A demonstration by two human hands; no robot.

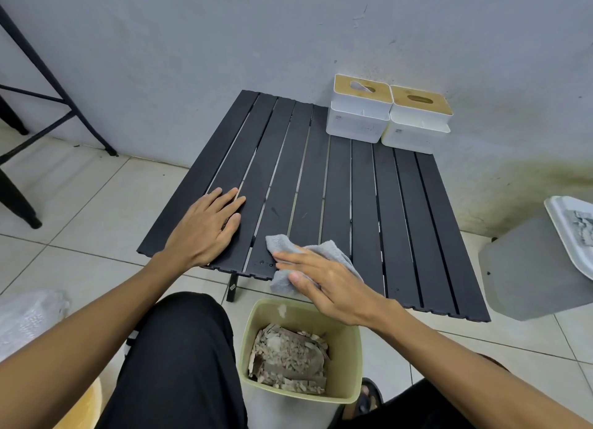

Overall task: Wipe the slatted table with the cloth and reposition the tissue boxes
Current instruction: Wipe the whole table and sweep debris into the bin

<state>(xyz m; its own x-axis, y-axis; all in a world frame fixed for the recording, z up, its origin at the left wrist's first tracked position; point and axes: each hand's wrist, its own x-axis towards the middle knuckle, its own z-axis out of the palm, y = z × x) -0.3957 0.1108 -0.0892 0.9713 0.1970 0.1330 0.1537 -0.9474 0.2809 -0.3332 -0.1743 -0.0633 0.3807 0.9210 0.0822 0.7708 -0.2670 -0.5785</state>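
Two tissue boxes (359,107) (417,120), one cloth (321,252), one slatted table (353,178).

No readable text; small marks on tissue boxes (359,120) too blurred.

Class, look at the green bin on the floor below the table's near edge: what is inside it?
The green bin holds a heap of pale, broken scraps, greyish and beige. What lies beneath that heap, and the bin's bottom, are covered.
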